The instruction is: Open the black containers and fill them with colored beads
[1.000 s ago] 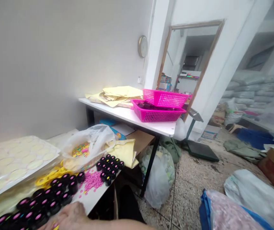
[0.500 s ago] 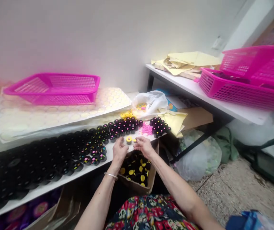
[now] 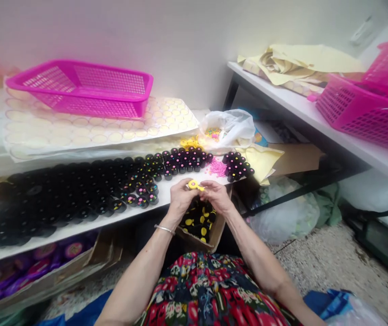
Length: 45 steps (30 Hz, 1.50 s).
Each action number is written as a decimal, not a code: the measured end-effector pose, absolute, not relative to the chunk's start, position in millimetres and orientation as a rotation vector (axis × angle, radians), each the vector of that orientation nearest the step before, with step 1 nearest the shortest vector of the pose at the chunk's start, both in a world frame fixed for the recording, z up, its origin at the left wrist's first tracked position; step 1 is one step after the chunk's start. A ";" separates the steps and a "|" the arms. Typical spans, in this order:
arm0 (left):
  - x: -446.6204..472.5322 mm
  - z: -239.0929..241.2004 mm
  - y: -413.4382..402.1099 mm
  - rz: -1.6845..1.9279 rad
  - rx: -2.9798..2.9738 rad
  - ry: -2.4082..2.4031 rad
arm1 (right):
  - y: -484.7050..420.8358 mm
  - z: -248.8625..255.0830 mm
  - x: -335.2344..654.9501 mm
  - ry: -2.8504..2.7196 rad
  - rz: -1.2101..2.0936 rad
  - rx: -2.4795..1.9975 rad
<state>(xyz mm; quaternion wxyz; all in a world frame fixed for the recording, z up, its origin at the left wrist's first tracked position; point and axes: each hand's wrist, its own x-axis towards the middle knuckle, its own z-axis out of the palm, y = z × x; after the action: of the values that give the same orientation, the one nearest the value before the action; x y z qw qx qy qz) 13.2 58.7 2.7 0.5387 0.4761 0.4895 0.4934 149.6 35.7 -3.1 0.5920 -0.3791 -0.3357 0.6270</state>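
My left hand (image 3: 179, 197) and my right hand (image 3: 217, 195) meet at the front edge of a low white shelf (image 3: 88, 224). Both are closed round a small round yellow part (image 3: 193, 184) held between them. Directly below the hands stands an open cardboard box (image 3: 199, 222) with several black-and-yellow round parts in it. On the shelf lie rows of small black round caps (image 3: 88, 192) with coloured centres, and a little heap of pink beads (image 3: 218, 167).
A pink mesh basket (image 3: 82, 88) rests on sheets of pale round stickers (image 3: 95, 129) behind the caps. A plastic bag (image 3: 229, 129) holds coloured beads. To the right, a higher white table (image 3: 302, 117) carries yellow paper (image 3: 292, 61) and more pink baskets (image 3: 366, 111).
The view swung from the room down to the shelf. My hands came into view at the shelf edge and drew together, lifting the yellow part between them.
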 end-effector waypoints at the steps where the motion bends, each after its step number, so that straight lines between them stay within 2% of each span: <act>1: 13.1 6.7 54.1 1.173 1.136 1.158 | 31.2 -2.0 150.7 -0.811 1.480 -0.888; 7: 9.6 20.4 31.7 1.251 1.612 1.030 | 15.0 15.3 152.2 -0.935 1.499 -0.985; 11: 7.2 20.9 21.9 1.221 2.206 0.897 | 7.4 30.9 156.9 -1.003 1.689 -1.025; 14: 8.9 19.4 17.5 1.172 2.371 0.840 | 2.7 36.5 162.0 -1.052 1.801 -1.054; 25: 19.2 0.1 11.6 1.137 2.219 0.710 | -6.2 16.6 156.3 -0.902 1.712 -1.191; 33: 4.0 -2.2 6.8 1.087 1.945 0.770 | -20.0 8.4 159.3 -0.881 1.821 -1.091; 39: 8.7 -4.1 2.3 1.032 2.001 0.782 | -22.7 8.5 160.7 -0.815 1.898 -1.102; 45: 8.9 -10.7 -1.6 1.020 2.161 0.808 | -21.8 -3.0 147.9 -0.723 1.819 -1.204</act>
<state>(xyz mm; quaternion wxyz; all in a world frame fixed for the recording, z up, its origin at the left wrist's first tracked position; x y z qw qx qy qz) 8.9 -1.6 -10.7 0.3048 0.8159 0.3052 0.3850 147.9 -21.8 -3.0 0.4093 -0.4780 -0.2871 0.7222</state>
